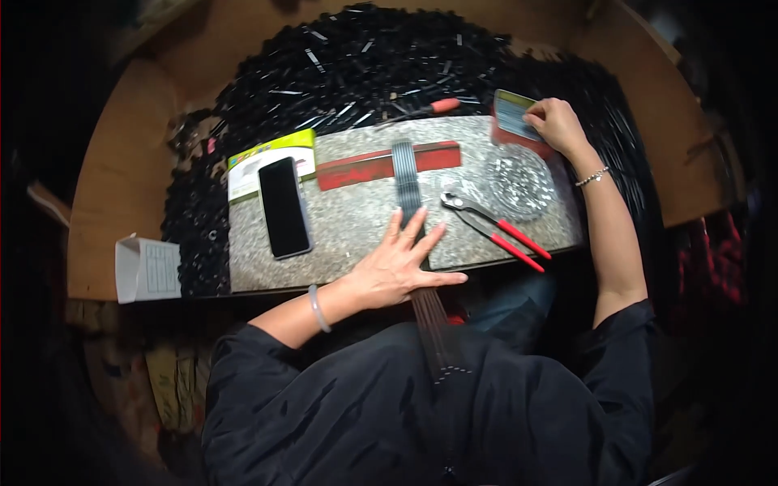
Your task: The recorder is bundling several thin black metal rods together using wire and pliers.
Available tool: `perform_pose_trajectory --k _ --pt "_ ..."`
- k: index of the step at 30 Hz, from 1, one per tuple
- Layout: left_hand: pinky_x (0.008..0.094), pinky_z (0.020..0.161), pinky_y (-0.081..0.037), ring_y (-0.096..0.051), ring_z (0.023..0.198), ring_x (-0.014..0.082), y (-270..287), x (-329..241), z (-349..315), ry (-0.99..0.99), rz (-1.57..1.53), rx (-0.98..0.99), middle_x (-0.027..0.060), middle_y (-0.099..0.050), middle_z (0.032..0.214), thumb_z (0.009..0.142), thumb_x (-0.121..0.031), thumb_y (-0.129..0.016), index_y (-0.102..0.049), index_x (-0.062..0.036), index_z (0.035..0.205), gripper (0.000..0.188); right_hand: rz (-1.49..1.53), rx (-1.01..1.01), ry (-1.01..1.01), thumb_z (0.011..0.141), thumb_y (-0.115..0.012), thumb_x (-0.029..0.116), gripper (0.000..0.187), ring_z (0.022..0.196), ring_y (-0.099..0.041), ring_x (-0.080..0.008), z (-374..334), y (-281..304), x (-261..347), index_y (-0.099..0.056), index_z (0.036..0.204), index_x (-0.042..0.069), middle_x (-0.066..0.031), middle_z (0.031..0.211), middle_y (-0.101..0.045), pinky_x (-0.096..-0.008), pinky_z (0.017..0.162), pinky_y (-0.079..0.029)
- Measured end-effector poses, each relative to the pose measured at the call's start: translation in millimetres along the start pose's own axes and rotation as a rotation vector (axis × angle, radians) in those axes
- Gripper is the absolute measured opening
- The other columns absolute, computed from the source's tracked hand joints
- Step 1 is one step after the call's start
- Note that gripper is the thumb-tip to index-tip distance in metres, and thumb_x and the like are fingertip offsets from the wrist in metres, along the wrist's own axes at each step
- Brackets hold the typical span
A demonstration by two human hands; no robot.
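Observation:
My left hand [397,263] lies flat with its fingers spread over a row of thin dark rods [406,174]. The rods rest side by side across a red bar [348,168] on the speckled grey board [340,231]. Below the hand, they run past the board's near edge toward my lap. At the far right, my right hand [556,127] is at an open red box [514,117] with greyish contents, its fingers pinched together at the box's right side. What those fingers hold, if anything, is too small to tell.
Red-handled pliers [494,231] lie beside a round clear dish of small shiny pieces [519,183]. A black phone [284,208] leans over a green-and-white box [243,174]. Behind are a red-handled tool [444,105] and a heap of black pieces [324,73]. A white carton [150,269] stands left.

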State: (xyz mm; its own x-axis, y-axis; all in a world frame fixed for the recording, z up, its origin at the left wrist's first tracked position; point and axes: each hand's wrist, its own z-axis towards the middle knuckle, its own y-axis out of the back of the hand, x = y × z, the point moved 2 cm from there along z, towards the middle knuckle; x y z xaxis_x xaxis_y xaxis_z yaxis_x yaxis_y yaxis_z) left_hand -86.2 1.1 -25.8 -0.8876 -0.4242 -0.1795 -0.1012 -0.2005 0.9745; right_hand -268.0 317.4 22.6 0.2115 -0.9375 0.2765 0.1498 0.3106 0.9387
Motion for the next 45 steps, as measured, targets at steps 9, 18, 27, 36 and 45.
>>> perform_pose_trajectory --k 9,18,27,36,45 --pt "0.0679 0.102 -0.017 -0.016 0.132 0.0525 -4.6 2.8 -7.4 0.004 -0.007 -0.044 0.0212 -0.025 0.145 0.076 -0.024 -0.064 -0.040 -0.0473 0.131 0.064 0.075 0.181 -0.073 0.073 -0.070 0.012 0.014 0.073 -0.064 -0.0282 20.1 -24.5 19.0 -0.068 0.083 0.002 -0.0170 0.077 -0.065 -0.0362 0.068 -0.049" --pt "0.0678 0.103 -0.016 -0.015 0.132 0.0529 -3.8 3.4 -5.9 0.005 -0.051 -0.064 0.0212 -0.025 0.145 0.076 -0.021 -0.064 -0.040 -0.0476 0.131 0.065 0.059 -0.182 0.091 0.090 -0.051 0.017 0.015 0.083 -0.060 -0.0329 10.6 -9.8 33.3 -0.056 0.096 0.004 -0.0154 0.086 -0.061 -0.0375 0.072 -0.047" --pt "0.0668 0.103 -0.018 -0.017 0.132 0.0530 -3.3 6.8 -5.1 0.003 -0.048 -0.090 0.0221 -0.026 0.144 0.075 -0.019 -0.063 -0.041 -0.0475 0.130 0.066 0.308 0.109 0.303 0.082 -0.061 0.014 0.015 0.081 -0.062 -0.0272 -3.8 -61.7 133.3 -0.064 0.087 0.001 -0.0138 0.085 -0.064 -0.0346 0.072 -0.049" --pt "0.0671 0.103 -0.018 -0.015 0.133 0.0528 -3.9 4.8 -7.6 0.002 -0.084 -0.073 0.0249 -0.021 0.145 0.074 -0.017 -0.062 -0.038 -0.0451 0.133 0.070 0.509 0.171 0.140 0.082 -0.062 0.014 0.015 0.071 -0.063 -0.0222 0.4 -86.5 131.2 -0.064 0.086 0.000 -0.0146 0.077 -0.065 -0.0322 0.066 -0.048" --pt "0.0687 0.099 -0.023 -0.017 0.131 0.0537 -1.3 6.0 -4.5 -0.002 -0.063 -0.039 0.0251 -0.023 0.144 0.073 -0.020 -0.064 -0.041 -0.0451 0.131 0.067 0.553 0.170 0.152 0.082 -0.062 0.016 0.018 0.069 -0.063 -0.0237 -0.4 -90.1 129.7 -0.065 0.086 0.000 -0.0152 0.075 -0.065 -0.0334 0.065 -0.048"
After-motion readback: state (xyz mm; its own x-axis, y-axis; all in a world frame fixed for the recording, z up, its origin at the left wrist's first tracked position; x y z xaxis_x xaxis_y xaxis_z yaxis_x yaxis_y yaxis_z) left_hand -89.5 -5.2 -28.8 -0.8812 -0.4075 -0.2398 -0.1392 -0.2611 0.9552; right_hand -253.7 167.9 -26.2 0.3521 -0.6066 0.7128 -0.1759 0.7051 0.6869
